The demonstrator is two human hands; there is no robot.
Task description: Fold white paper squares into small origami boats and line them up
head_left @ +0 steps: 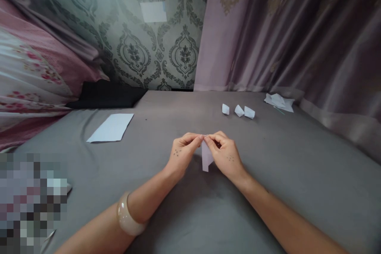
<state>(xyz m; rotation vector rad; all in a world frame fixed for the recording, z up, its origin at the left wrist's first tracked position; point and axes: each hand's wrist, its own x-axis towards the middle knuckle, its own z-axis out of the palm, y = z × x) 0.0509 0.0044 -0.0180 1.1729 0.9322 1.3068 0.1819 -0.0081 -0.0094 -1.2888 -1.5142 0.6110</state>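
Pale, thin folded paper piece (205,162) hangs from a two-handed pinch

From where I stand, the left hand (183,152) and the right hand (226,154) are both closed on the paper's top end, thumbs close together. The piece hangs below them, over the grey cloth-covered surface (190,214). If the two hands pulled unevenly, I think the thin paper could tear or its crease run crooked; a loosened pinch might let it drop. A careless forward sweep of the right hand might also scatter the three small white folded-paper pieces (249,112) beyond it.

I can't make out the pinched edge itself, covered by the fingertips, or how many layers lie there. The right hand hides part of the hanging paper. Whether the flat white rectangular paper (111,127) at the left is one sheet or several, I can't tell. The loose white papers (279,101) far right overlap confusingly, and a blocky blur (29,202) masks the lower left corner.
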